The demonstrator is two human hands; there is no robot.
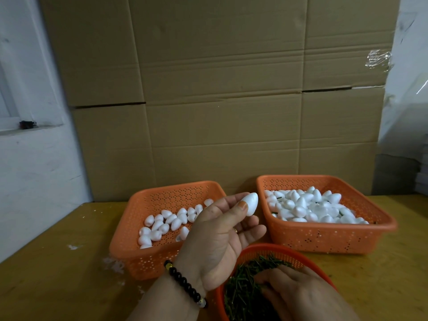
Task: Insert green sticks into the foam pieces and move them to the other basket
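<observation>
Right basket (328, 237) at 2 o'clock looks mostly full, left basket (129, 251) still has plenty. Left hand (222, 237) pinches a bare foam piece (250, 206); right hand (296, 290) digs in the green sticks (243, 290), grip unclear.

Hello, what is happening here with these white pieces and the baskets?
A person is putting green sticks into foam pieces. The left hand holds one foam piece up between thumb and fingers. The right hand reaches into the round basket of green sticks. The left basket holds plain pieces; the right basket is fuller, with bits of green showing among its pieces.
</observation>
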